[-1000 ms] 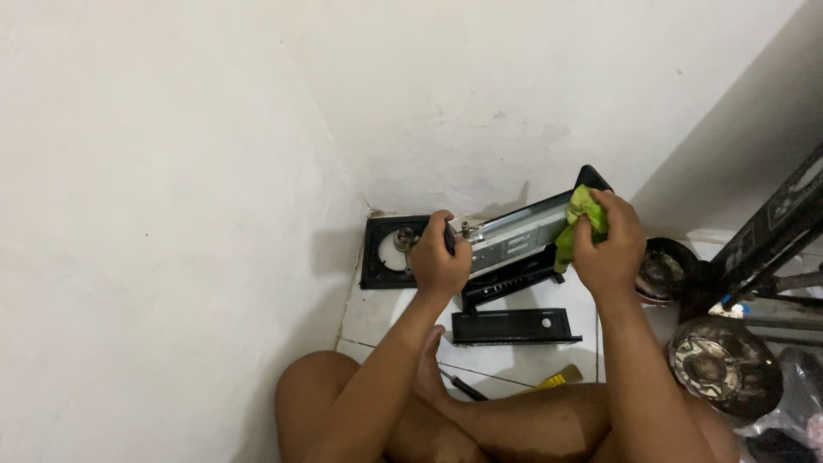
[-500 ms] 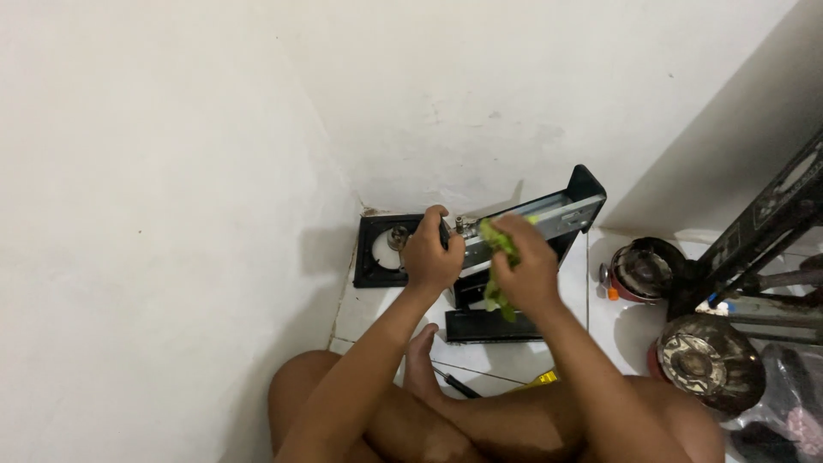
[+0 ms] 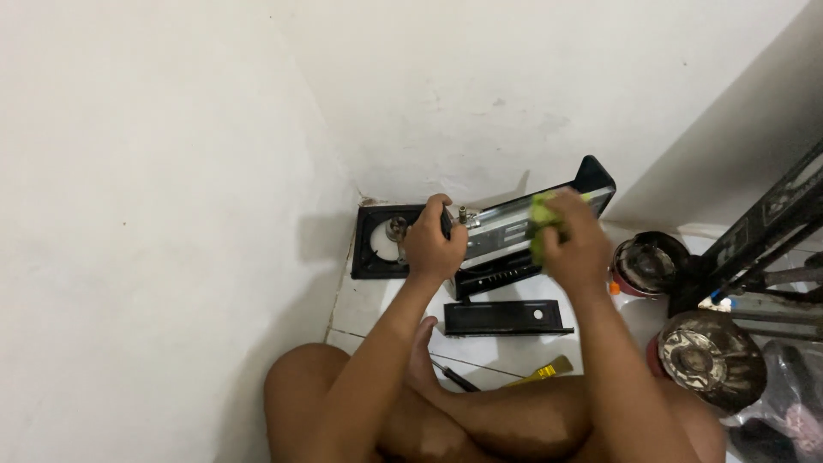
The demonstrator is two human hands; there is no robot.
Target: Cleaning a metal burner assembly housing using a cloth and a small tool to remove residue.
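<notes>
Gripping the stove body point(image 3: 506, 244), left hand point(image 3: 433, 249) steadies it — right hand point(image 3: 573, 244) clutches a green cloth point(image 3: 540, 225).

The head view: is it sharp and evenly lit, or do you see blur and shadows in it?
In the head view, the light is soft and even, with no glare on the white walls; the right hand and its green cloth are smeared by motion blur; the left hand on the tilted stove body looks sharper; a dim shadow lies beside the burner plate.
</notes>
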